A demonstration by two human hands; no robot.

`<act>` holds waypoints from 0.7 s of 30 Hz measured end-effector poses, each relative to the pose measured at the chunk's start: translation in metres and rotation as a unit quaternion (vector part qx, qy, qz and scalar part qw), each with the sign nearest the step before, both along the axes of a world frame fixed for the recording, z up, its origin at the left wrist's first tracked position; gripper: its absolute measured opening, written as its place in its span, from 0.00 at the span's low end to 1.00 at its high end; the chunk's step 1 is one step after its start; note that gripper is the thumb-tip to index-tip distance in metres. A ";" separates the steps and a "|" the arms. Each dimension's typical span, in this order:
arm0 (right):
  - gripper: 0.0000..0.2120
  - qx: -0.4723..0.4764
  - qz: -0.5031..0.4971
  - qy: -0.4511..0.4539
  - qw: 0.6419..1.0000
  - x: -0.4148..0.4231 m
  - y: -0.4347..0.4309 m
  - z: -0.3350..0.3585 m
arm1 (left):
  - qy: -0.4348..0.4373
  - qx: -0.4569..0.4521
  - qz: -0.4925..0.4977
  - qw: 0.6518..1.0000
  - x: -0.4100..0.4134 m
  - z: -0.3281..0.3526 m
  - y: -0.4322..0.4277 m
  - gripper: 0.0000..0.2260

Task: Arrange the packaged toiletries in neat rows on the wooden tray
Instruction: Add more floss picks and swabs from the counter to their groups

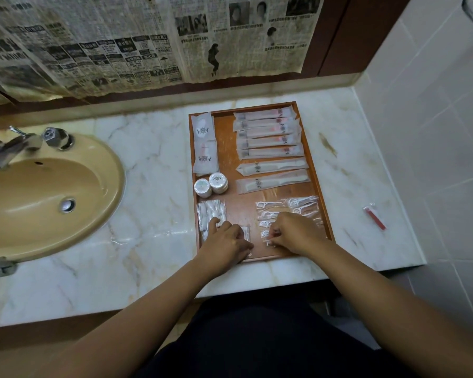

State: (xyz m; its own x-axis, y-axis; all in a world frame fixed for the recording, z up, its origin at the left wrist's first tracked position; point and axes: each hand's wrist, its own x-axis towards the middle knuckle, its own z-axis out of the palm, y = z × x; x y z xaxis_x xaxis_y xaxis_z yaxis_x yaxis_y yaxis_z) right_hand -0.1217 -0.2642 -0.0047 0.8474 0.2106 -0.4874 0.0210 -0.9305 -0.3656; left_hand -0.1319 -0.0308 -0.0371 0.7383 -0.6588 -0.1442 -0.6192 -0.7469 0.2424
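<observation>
A wooden tray (243, 197) lies on the marble counter. Long toothbrush packets (268, 132) are stacked in a row at its top right, with two comb packets (272, 174) below them. Flat sachets (204, 143) and two round jars (210, 185) line the left side. Cotton swab packets (209, 214) sit at the lower left, floss pick packets (290, 207) at the lower right. My left hand (227, 241) rests on a small clear packet (247, 232) near the tray's front edge. My right hand (295, 233) pinches a floss pick packet (268, 243) with curled fingers.
A beige sink (47, 192) with chrome taps (25, 144) is set into the counter on the left. A small red packet (376, 216) lies on the marble to the right of the tray. Newspaper covers the wall behind; a tiled wall bounds the right.
</observation>
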 end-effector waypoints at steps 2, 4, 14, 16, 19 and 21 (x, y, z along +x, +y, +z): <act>0.07 -0.017 0.014 -0.032 0.999 -0.004 0.001 -0.003 | 0.002 -0.001 0.002 1.000 -0.001 -0.002 0.001 0.08; 0.07 -0.024 0.024 -0.050 0.998 -0.007 0.001 -0.006 | 0.005 0.000 0.004 1.000 -0.001 -0.004 0.001 0.09; 0.09 -0.006 0.028 -0.064 0.998 -0.015 0.000 -0.011 | 0.011 -0.007 0.002 1.000 -0.002 -0.005 -0.001 0.08; 0.08 -0.005 0.020 -0.063 0.998 -0.016 -0.001 -0.007 | 0.013 -0.010 0.004 1.000 -0.002 -0.005 -0.001 0.08; 0.06 0.061 -0.103 -0.017 0.993 -0.018 -0.008 0.003 | 0.017 -0.014 0.007 1.000 -0.002 -0.004 -0.002 0.08; 0.08 0.133 -0.207 0.037 0.969 -0.017 -0.017 0.008 | 0.013 -0.019 0.007 1.000 -0.003 -0.004 -0.002 0.08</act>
